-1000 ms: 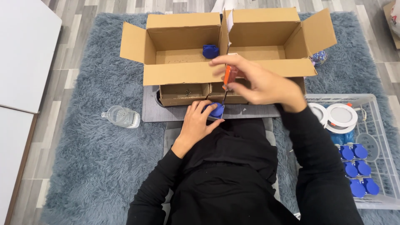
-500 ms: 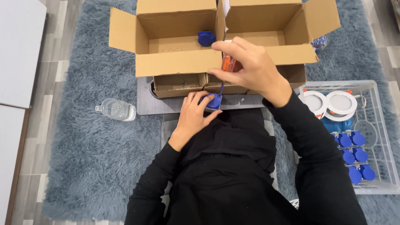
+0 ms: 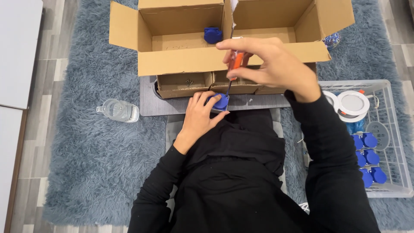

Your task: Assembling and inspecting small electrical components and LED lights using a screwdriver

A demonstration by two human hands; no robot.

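The left hand (image 3: 199, 117) pins a blue part (image 3: 221, 102) on a grey board (image 3: 172, 105). The right hand (image 3: 269, 64) grips an orange screwdriver (image 3: 234, 64), tip down on the part. Behind stands an open box (image 3: 189, 60); a bottle (image 3: 118, 110) lies left, a crate (image 3: 388, 138) right.

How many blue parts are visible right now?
8: one under the left hand, one in the cardboard box, six in the white crate. More may be hidden.
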